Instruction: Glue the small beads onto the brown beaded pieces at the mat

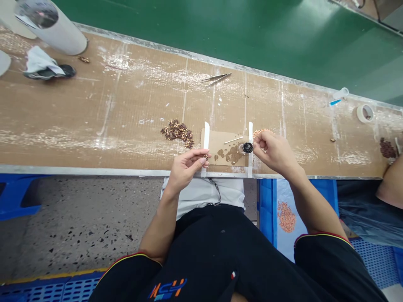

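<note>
My left hand (189, 165) pinches a small brown-and-gold piece (206, 156) between thumb and fingertips, over the left edge of a stained cardboard sheet (220, 138). My right hand (273, 152) is closed, thumb against fingers, just right of a small round pot with black contents (247, 147). Whatever its fingertips hold is too small or hidden to name. A cotton swab (233, 140) lies on the sheet, above dark wet stains. Beyond my left hand is a pile of brown-and-gold pieces (179, 132). Small orange pieces (260, 132) lie partly behind my right hand.
White tape strips (206, 138) cross the sheet's sides. Tweezers (217, 79) lie farther back on the cardboard-covered bench (141, 100). A white cylinder (59, 31) stands far left; a tape roll (365, 113) lies right. A blue crate (267, 209) sits below the bench. Another person's arm (390, 184) shows at right.
</note>
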`<state>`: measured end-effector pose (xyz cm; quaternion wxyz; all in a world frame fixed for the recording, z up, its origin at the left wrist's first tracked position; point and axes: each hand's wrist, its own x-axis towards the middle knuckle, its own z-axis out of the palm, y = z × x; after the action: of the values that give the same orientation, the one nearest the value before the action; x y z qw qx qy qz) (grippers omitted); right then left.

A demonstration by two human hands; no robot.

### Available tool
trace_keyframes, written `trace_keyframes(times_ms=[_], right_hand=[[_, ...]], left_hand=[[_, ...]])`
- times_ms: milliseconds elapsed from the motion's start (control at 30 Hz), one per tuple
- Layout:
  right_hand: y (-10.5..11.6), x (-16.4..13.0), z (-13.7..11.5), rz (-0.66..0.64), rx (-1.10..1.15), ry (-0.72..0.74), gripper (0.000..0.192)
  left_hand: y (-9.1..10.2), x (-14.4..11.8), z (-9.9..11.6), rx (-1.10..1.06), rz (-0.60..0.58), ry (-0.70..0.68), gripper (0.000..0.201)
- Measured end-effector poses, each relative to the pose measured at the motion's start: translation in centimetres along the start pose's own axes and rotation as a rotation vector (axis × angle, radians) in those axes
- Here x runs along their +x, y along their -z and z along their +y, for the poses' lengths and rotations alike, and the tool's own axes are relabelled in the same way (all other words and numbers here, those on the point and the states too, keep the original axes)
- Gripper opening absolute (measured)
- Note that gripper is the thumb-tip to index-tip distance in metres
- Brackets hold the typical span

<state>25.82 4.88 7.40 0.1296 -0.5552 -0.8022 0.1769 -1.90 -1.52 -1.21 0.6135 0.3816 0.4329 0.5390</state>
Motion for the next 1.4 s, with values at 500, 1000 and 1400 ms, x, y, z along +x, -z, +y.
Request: trace_keyframes(times_ms=[500,1000,1400], right_hand=[[-5.8,-4.3,-9.1,0.283,0.653,0.152,0.015],[-6.1,-4.9,-9.3,0.299,0.726,0.084,0.014],[-5.6,-4.7,-8.6,0.144,0.778,0.017,0.014]], left_hand=[[-4.4,-2.3,0.6,-0.107,-0.04,-0.15,0.025],[-5.4,-2.4,1.1,-0.011,-0.006,-0.25,0.023],[-4.9,-2.5,1.4,0.009,-0.056,-0.273,0.015]])
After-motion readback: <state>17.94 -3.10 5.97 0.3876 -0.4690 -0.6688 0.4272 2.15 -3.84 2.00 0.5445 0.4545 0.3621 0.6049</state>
